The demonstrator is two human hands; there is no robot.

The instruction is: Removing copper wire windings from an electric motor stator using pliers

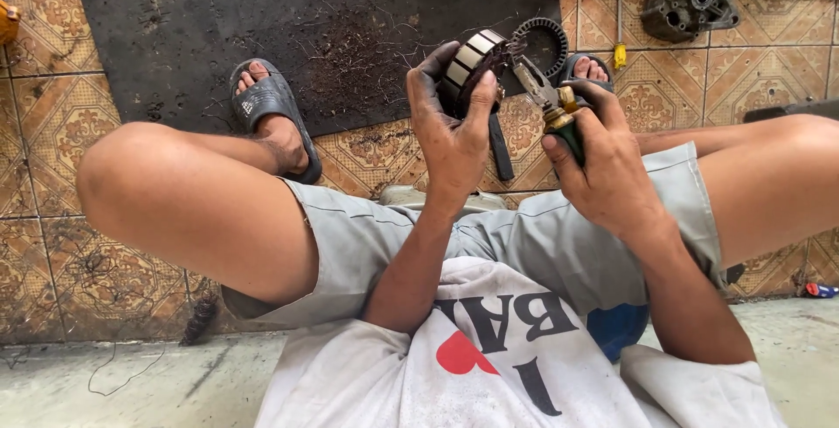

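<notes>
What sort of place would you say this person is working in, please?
Probably an informal floor-level repair workshop for motors or alternators: a dirty black rubber mat strewn with wire scraps covers patterned floor tiles, a grey metal housing lies nearby, and the left hand holds a laminated metal core.

Even, soft daylight, bright overall, no glare. Weak shadows under the legs on the tiled floor (61,122). Wide-angle distortion bends tile lines at the edges. Sharp focus throughout, no motion blur. Black mat (201,26) reads dark, low detail.
</notes>
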